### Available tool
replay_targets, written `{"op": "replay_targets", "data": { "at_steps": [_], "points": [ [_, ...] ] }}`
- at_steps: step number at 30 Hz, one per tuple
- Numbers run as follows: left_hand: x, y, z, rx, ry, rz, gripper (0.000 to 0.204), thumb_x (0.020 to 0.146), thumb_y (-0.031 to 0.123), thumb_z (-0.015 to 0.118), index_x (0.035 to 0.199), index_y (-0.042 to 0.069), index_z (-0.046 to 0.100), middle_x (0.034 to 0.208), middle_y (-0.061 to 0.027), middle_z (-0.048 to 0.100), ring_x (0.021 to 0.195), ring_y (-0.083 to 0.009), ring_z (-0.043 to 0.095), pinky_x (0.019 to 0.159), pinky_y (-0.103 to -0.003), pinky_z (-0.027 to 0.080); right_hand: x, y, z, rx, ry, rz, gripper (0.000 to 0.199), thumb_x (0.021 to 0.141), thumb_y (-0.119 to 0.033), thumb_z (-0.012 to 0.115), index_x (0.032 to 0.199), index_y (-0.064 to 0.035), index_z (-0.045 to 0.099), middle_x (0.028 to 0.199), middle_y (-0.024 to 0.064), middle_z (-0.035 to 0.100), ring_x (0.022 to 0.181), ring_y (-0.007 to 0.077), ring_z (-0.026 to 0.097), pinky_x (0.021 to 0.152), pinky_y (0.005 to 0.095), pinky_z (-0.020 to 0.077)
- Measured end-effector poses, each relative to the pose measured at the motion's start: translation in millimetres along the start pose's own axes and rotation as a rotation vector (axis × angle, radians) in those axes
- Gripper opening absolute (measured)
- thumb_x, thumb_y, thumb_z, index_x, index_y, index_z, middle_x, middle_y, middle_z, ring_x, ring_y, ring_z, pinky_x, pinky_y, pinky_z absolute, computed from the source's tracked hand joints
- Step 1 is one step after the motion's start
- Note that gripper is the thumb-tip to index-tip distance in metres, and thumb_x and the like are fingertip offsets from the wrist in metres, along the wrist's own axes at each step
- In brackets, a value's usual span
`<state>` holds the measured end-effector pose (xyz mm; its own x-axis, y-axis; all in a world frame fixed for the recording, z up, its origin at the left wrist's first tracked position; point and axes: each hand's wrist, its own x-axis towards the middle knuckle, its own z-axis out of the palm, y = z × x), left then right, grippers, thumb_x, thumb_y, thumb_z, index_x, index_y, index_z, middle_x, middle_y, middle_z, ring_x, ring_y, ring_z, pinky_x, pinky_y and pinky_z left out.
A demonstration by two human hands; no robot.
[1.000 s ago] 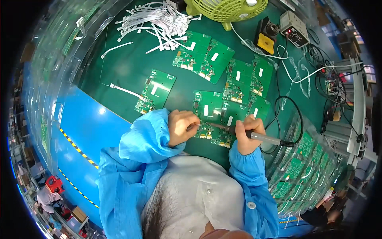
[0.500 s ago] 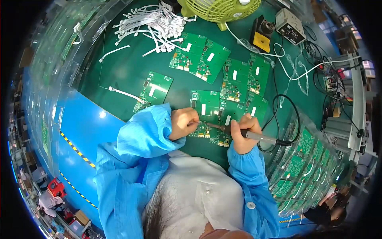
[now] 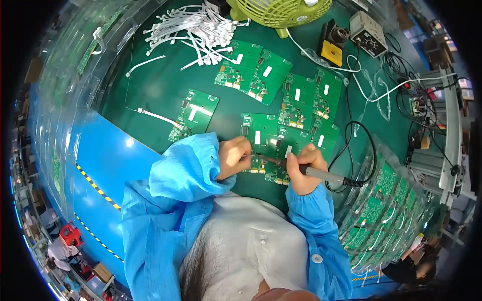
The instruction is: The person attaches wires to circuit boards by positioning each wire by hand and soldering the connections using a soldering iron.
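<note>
My right hand (image 3: 307,169) is closed around a soldering iron (image 3: 325,175), its tip pointing left, low over a green circuit board (image 3: 257,138). My left hand (image 3: 234,157) is pinched on a thin solder wire (image 3: 252,155) that reaches toward the iron's tip at the board's component end. Whether wire and tip touch is too small to tell. A second circuit board (image 3: 288,150) lies directly to the right, partly behind my right hand. Farther left, another board (image 3: 200,113) has a white cable (image 3: 159,118) at its lower left edge.
At the back lies a pile of white cables (image 3: 196,30), beside a green fan (image 3: 279,12). More circuit boards (image 3: 268,75) are spread beyond my hands. A soldering stand with yellow sponge (image 3: 331,52) and a control box (image 3: 368,34) stand back right. Clear trays of boards (image 3: 374,208) flank the right side.
The soldering iron and my right hand have shifted slightly left and down. My left hand stays near the same board, still pinching the wire.
</note>
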<state>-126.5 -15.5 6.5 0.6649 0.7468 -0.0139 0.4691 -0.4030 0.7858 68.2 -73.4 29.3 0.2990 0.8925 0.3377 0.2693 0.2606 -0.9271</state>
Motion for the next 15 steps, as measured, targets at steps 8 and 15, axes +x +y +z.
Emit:
{"op": "replay_targets", "data": {
  "at_steps": [8, 15],
  "points": [
    [-1.6, 2.5, 5.0, 0.071, 0.051, 0.007, 0.009, 0.068, 0.003, 0.057, 0.074, 0.006, 0.052, 0.072, -0.0081, 0.052, 0.051, -0.0284, 0.051, 0.049, -0.036, 0.044, 0.6, -1.1, 0.8, -0.031, -0.057, -0.026, 0.025, 0.063, 0.007, 0.062, 0.064, -0.0089, 0.044, 0.054, 0.0000, 0.046, 0.052, 0.0127, 0.034, 0.055, 0.0261, 0.0330],
    [-1.1, 1.4, 6.8, 0.125, 0.053, -0.012, 0.010, 0.066, 0.000, 0.059, 0.072, 0.005, 0.052, 0.071, -0.0064, 0.053, 0.050, -0.0237, 0.050, 0.047, -0.031, 0.043, 2.7, -1.0, 3.4, -0.081, -0.097, -0.105, 0.025, 0.062, 0.006, 0.064, 0.063, -0.0086, 0.044, 0.053, 0.0007, 0.046, 0.051, 0.0138, 0.035, 0.052, 0.0257, 0.0331]
  ]
}}
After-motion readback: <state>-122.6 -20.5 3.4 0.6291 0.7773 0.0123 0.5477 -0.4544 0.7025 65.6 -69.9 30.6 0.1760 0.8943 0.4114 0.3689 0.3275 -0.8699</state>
